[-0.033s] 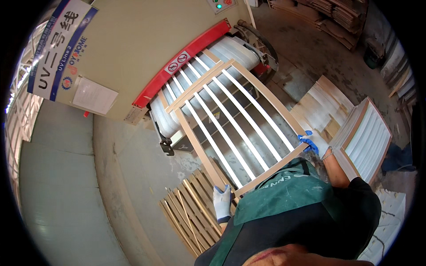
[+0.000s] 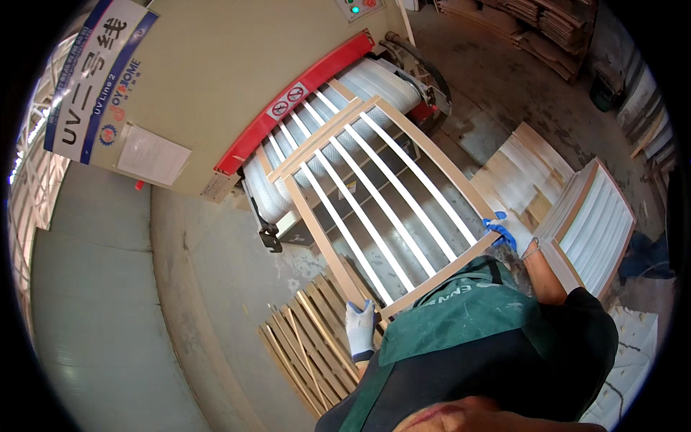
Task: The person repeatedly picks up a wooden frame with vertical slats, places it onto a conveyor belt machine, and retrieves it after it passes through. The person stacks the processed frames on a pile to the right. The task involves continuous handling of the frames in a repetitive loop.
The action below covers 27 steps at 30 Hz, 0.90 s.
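Note:
A brown slatted frame (image 2: 439,276) with several white bars stretches from my body to the machine's belt (image 2: 389,85). My left hand (image 2: 360,328), in a white and blue glove, is closed on its near left corner. At the near right corner my right hand (image 2: 514,235), gloved alike, grips the rail with its fingers curled over the edge. The far rail lies at the belt, close against the near rail of a second slatted frame (image 2: 311,143). That second frame runs in under the machine's red bar (image 2: 306,97), where its far part is hidden.
The beige machine (image 2: 223,65) stands ahead, with a control panel (image 2: 360,7) on top. To my right is a stack of slatted panels (image 2: 594,219) beside a wooden board (image 2: 522,173). A slatted wooden pallet (image 2: 306,338) lies on the floor at left.

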{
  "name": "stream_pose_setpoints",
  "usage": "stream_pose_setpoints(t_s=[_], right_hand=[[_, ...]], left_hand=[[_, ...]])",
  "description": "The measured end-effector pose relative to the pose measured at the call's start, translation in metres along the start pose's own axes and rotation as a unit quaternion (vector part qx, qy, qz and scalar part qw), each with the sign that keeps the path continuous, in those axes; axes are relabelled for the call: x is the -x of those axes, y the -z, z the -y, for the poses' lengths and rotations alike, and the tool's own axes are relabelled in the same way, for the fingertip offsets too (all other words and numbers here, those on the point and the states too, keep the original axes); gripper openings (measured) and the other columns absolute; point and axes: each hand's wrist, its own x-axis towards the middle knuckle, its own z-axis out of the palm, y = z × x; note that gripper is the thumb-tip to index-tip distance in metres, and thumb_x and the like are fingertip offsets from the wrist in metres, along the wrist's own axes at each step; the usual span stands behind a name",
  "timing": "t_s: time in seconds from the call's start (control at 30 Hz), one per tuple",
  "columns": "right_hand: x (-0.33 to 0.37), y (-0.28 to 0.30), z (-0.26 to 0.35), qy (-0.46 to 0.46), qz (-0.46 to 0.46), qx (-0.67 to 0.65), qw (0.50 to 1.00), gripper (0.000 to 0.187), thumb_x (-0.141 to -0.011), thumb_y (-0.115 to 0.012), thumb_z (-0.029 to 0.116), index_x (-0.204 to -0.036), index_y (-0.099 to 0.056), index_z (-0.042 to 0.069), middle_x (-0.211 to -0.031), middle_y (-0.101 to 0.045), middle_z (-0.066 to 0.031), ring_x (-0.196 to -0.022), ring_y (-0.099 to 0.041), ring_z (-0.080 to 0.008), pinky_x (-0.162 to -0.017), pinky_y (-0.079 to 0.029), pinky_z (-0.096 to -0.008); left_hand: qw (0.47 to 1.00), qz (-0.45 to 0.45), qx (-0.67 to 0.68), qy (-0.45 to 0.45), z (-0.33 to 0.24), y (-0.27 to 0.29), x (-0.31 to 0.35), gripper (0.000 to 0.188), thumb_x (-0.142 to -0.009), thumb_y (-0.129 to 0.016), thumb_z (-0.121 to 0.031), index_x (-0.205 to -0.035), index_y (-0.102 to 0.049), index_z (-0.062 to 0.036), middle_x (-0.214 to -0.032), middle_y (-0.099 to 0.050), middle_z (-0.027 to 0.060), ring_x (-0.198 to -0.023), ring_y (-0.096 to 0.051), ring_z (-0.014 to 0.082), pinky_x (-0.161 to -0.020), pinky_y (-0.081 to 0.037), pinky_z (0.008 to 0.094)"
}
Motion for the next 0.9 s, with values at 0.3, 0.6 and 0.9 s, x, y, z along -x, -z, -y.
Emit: stream_pose_setpoints(t_s=[0.3, 0.6, 0.9], right_hand=[[-0.011, -0.019, 0.031, 0.033, 0.020, 0.007, 0.999, 0.039, -0.090, -0.067, 0.022, -0.123, -0.062, 0.002, -0.095, -0.069, -0.0040, -0.079, -0.068, -0.0132, -0.053, -0.055, -0.0280], [0.115, -0.068, 0.196, 0.512, -0.030, -0.023, 0.858, 0.051, -0.087, -0.061, -0.002, -0.137, -0.053, -0.007, -0.121, -0.066, -0.0135, -0.105, -0.064, -0.0199, -0.093, -0.053, -0.0333], [0.202, -0.051, 0.247, 0.732, 0.439, 0.103, 0.512, 0.032, -0.092, -0.068, 0.029, -0.119, -0.066, 0.013, -0.107, -0.067, -0.0208, -0.093, -0.069, -0.0361, -0.074, -0.059, -0.0456]], left_hand=[[0.998, 0.010, -0.028, -0.061, -0.005, 0.012, -0.037, 0.046, -0.092, -0.065, -0.039, -0.107, -0.061, 0.0032, -0.099, -0.067, 0.0237, -0.094, -0.066, 0.0393, -0.083, -0.050, 0.0467], [0.995, 0.030, 0.042, -0.085, 0.016, 0.019, -0.097, 0.033, -0.095, -0.065, -0.032, -0.098, -0.064, 0.0012, -0.087, -0.069, 0.0151, -0.079, -0.067, 0.0265, -0.073, -0.052, 0.0389], [0.980, 0.064, -0.101, -0.161, 0.027, 0.020, -0.163, 0.031, -0.099, -0.060, -0.031, -0.105, -0.064, -0.0018, -0.098, -0.066, 0.0185, -0.091, -0.064, 0.0318, -0.080, -0.049, 0.0414]])
